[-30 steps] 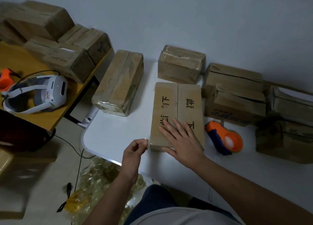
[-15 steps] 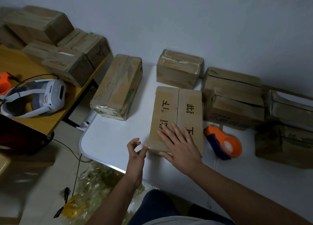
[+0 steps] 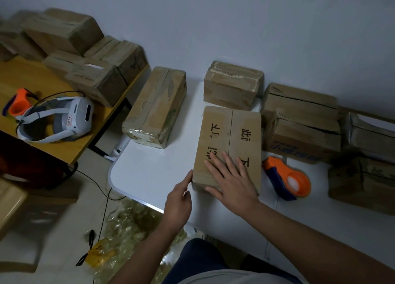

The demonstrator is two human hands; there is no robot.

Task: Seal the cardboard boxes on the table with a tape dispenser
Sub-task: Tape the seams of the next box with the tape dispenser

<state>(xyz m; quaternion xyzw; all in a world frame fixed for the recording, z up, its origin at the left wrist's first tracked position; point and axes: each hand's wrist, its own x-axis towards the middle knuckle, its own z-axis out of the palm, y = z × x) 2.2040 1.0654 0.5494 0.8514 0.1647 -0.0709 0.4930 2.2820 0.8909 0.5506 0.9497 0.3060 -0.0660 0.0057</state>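
Note:
A flat cardboard box (image 3: 232, 134) with black characters on its closed flaps lies in the middle of the white table (image 3: 149, 172). My right hand (image 3: 229, 177) rests flat on its near end, fingers spread. My left hand (image 3: 178, 200) touches the box's near left corner with straight fingers. An orange and blue tape dispenser (image 3: 287, 179) lies on the table just right of the box, apart from both hands.
A long box (image 3: 157, 106) lies to the left, another box (image 3: 233, 87) behind, several more (image 3: 303, 123) along the wall at right. The wooden desk (image 3: 42, 87) at left carries stacked boxes, a white headset (image 3: 62, 119) and a second orange dispenser (image 3: 18, 102). Crumpled plastic (image 3: 128, 230) lies on the floor.
My left hand opened from a loose curl and moved right to touch the box's near left corner. My right hand stayed flat on the box.

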